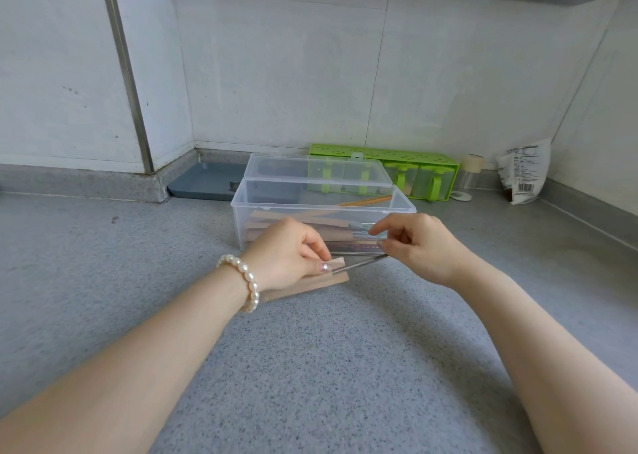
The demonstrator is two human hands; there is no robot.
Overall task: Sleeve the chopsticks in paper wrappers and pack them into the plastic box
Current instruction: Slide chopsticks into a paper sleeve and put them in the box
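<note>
left hand (288, 251) hides most of, seemingly, wrapper (336, 263).

We are seeing a grey speckled table (310, 367), tan paper wrappers (303, 286), a clear plastic box (322, 208), a green rack (386, 158) and a white pearl bracelet (245, 277).

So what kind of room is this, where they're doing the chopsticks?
Most likely a home kitchen. A grey speckled countertop runs into a corner of white tiled walls, and at the back stand a green condiment rack with small jars and a food packet.
</note>
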